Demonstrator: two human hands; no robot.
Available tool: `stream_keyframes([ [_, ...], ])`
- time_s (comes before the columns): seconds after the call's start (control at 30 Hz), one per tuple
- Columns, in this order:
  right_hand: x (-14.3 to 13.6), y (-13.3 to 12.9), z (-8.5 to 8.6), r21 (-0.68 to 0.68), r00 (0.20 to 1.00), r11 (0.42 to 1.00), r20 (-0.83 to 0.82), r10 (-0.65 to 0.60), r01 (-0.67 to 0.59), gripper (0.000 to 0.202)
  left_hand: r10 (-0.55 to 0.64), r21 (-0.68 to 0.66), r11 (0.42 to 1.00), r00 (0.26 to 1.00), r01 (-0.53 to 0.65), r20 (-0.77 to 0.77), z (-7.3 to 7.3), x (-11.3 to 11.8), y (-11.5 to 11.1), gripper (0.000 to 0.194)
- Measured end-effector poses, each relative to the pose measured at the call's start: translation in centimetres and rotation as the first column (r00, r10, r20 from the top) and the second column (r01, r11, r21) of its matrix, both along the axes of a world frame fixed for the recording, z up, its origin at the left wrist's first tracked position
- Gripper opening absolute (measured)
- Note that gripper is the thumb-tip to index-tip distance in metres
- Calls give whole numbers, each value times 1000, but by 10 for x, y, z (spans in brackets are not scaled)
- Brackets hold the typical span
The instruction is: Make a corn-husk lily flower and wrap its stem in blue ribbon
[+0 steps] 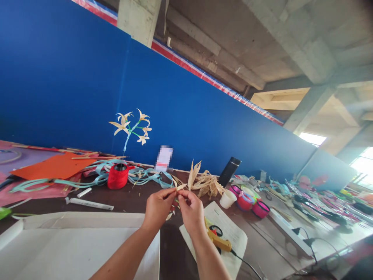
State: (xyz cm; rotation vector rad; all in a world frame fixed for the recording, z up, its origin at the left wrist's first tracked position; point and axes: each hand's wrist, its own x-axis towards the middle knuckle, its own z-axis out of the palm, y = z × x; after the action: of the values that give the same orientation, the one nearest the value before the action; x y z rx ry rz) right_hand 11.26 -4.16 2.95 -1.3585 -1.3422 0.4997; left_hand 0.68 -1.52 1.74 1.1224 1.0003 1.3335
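My left hand point(159, 208) and my right hand point(192, 212) meet above the dark table, thumbs and fingertips pinched together. Between them they grip a small pale corn husk piece point(181, 187), partly hidden by the fingers. A bit of green shows just under the fingertips, too small to make out. Dried corn husks point(208, 182) lie in a heap right behind my right hand. Further back on the left, a spray of pale husk flowers point(128, 126) on a blue-wrapped stem stands upright in a red wrapped holder point(117, 178).
A white box tray point(72, 249) fills the front left. Beside my right forearm, a yellow glue gun point(223, 244) with a cord rests on paper point(237, 229). A white cup point(227, 199), a black bottle point(229, 171), pink containers point(260, 209) and a power strip point(291, 232) stand to the right.
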Motion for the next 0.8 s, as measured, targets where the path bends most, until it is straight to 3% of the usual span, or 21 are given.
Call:
stream_keyframes([
  [0.2,17,-8,-6,63,998,998,65,-27,23,24,-2,-79,997,994,11,107,-1,-1,3,30],
  [0.33,34,-14,-8,-19,996,1000,90,-20,21,25,-4,-109,994,992,18,130,-1,-2,4,30],
  [0.8,59,-25,-15,-24,957,1000,289,10,-3,19,11,-80,997,1000,-10,14,-13,-1,8,28],
])
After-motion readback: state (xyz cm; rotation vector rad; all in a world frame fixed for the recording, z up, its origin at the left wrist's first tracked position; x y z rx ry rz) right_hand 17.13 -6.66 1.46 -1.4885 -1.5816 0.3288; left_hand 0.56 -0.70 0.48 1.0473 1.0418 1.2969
